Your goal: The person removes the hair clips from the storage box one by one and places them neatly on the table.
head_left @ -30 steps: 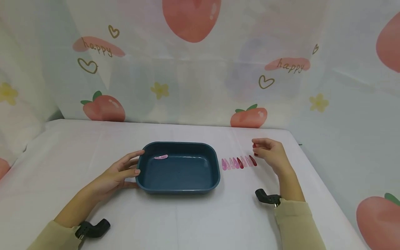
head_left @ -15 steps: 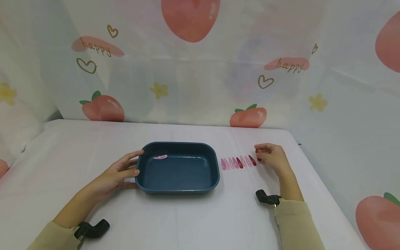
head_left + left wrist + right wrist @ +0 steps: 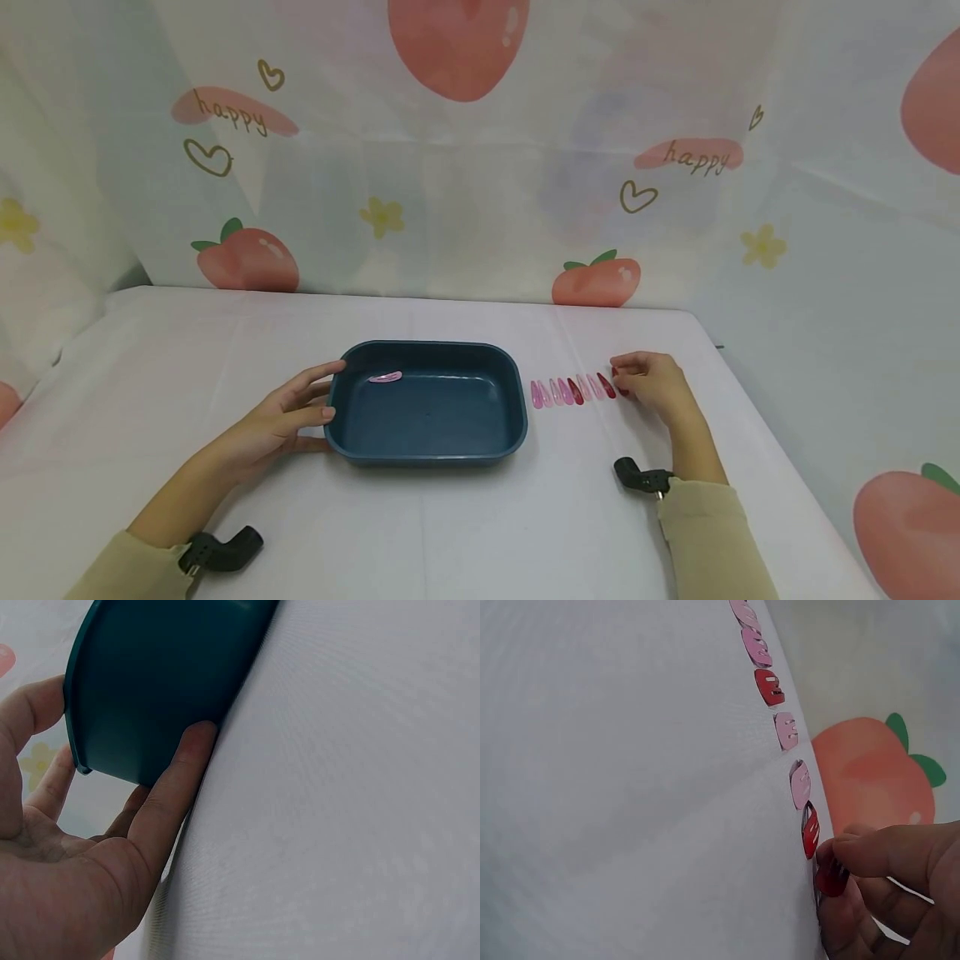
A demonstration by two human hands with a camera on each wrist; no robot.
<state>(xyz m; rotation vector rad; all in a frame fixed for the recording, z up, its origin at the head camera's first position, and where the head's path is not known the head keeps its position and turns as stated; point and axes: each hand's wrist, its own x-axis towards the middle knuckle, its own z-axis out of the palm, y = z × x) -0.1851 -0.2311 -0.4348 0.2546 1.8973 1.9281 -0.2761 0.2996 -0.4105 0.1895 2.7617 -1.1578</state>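
My right hand (image 3: 654,385) pinches a dark red snap hair clip (image 3: 832,877) between thumb and fingers, low at the right end of a row of clips. Beside it in the row lies another red snap clip (image 3: 607,385). Several pink clips (image 3: 557,392) and one more red clip (image 3: 575,392) continue the row leftward, side by side on the white cloth. My left hand (image 3: 273,421) rests with spread, mostly straight fingers against the left end of a dark blue-green rectangular basin (image 3: 427,460). Inside the basin, toward its back left, is one pink clip (image 3: 386,377).
A white cloth (image 3: 465,533) covers the table. Behind it hangs a pale curtain (image 3: 465,183) printed with peaches, hearts and flowers. Black wrist camera mounts (image 3: 225,550) sit at both sleeve cuffs. The row of clips lies just right of the basin.
My right hand has come down and slightly toward me with the red hair clip, to beside the row's right end. The left hand and the basin stay put.
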